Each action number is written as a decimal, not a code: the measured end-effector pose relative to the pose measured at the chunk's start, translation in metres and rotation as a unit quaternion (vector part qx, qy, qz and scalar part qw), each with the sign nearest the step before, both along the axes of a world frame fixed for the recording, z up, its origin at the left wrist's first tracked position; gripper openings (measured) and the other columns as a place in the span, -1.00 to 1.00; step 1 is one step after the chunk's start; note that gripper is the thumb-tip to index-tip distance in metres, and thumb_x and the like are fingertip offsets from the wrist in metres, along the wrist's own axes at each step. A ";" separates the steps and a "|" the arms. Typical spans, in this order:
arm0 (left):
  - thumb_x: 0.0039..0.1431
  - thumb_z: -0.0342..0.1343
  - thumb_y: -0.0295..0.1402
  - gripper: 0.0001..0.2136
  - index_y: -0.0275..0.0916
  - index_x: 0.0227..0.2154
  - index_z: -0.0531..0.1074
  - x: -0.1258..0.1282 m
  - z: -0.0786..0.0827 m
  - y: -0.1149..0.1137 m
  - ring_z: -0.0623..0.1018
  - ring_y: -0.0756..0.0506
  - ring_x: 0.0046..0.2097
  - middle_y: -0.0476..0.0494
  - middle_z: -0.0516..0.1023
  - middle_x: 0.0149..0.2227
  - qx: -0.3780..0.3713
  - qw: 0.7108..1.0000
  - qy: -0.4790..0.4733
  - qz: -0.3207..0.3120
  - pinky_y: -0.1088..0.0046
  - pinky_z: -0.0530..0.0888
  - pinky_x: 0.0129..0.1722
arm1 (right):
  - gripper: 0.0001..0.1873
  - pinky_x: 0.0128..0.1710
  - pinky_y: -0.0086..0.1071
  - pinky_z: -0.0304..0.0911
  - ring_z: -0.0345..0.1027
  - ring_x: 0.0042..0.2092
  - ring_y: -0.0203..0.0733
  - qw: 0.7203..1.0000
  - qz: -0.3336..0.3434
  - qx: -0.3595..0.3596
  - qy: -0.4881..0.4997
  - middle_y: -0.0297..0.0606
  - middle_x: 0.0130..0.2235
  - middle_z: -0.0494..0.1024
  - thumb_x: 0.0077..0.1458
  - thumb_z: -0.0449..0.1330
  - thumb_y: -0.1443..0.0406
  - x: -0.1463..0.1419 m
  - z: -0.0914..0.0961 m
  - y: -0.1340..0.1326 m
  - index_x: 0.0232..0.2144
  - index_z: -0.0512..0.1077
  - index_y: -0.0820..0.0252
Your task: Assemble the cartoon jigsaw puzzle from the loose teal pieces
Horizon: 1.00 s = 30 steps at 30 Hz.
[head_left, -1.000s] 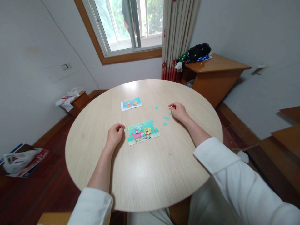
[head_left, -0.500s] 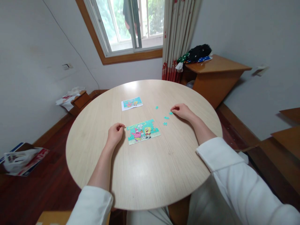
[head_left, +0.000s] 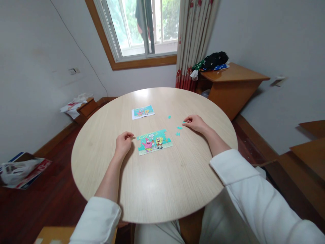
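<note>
A partly assembled jigsaw puzzle [head_left: 154,144] of cartoon figures lies flat on the round table [head_left: 157,189], its upper and left edges uneven. Just off its left side rests my left hand [head_left: 124,142], fingers curled together and nothing visible in them. To the upper right, my right hand [head_left: 195,122] pinches a small turquoise puzzle piece [head_left: 183,122], mostly covered by the fingertips. Close by lie loose turquoise pieces: one puzzle piece [head_left: 179,128] beside the fingers, another piece [head_left: 178,134] nearer me, and a third piece [head_left: 169,117] farther left.
Behind the puzzle lies a paper sheet [head_left: 143,112] printed with a similar picture. Past the table stand a wooden desk [head_left: 236,73] with dark cloth on it, a curtain [head_left: 189,44] and a window. A plastic bag [head_left: 19,173] sits low at the left.
My right hand has shifted slightly left and its fingertips have closed over the puzzle piece. My left hand stays almost in place, and the view has moved a little.
</note>
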<state>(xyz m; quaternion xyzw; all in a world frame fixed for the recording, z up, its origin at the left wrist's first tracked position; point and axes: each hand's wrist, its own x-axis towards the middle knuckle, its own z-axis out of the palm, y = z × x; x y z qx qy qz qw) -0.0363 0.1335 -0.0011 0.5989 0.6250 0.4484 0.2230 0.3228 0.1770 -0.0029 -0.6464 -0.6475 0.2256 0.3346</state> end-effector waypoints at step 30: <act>-0.30 -0.16 -0.45 -0.89 -0.19 -0.63 0.23 -0.007 -0.001 -0.004 0.27 0.01 -0.55 0.04 0.23 -0.64 0.056 0.986 -0.123 0.094 0.49 0.21 -0.53 | -0.76 -0.39 -0.43 0.17 0.25 -0.42 -0.31 0.998 -0.027 0.029 -0.057 -0.23 -0.42 0.48 -0.13 0.22 0.31 -0.008 -0.001 -0.002 -0.35 0.50 0.34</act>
